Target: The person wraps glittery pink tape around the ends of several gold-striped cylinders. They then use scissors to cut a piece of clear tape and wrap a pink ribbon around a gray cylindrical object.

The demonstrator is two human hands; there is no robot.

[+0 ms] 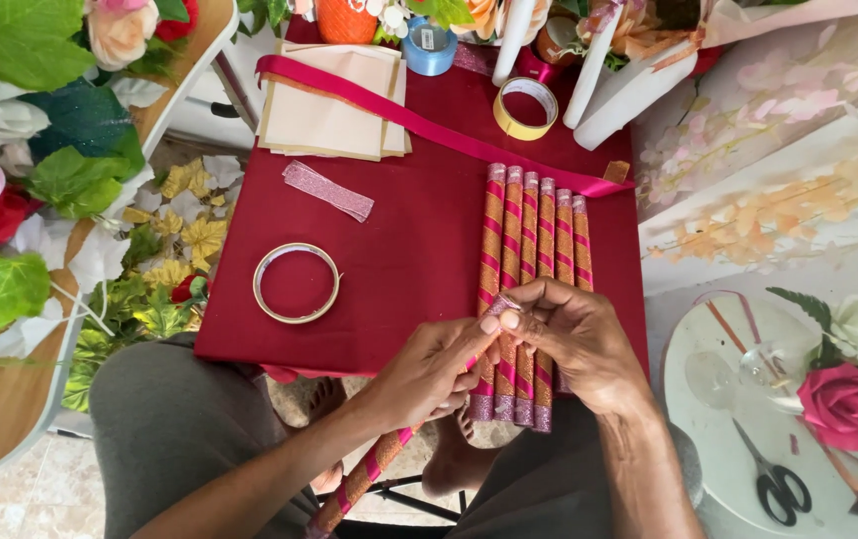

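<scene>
My left hand [429, 374] grips a long stick [364, 474] wrapped in orange, pink and glitter stripes; it slants from my lap up to my fingertips. My right hand [569, 334] pinches the stick's upper end, where a bit of glittery pink tape [504, 302] sits between my thumbs. Both hands hover over a row of several finished striped sticks [534, 235] lying side by side on the dark red cloth [409, 240].
A clear tape roll [296, 282], a glitter strip [328, 190], beige paper sheets [329, 110], a pink ribbon [429, 125] and a yellow tape roll [526, 108] lie on the cloth. Artificial flowers [39, 130] stand left. Scissors [778, 484] and a rose [851, 404] rest right.
</scene>
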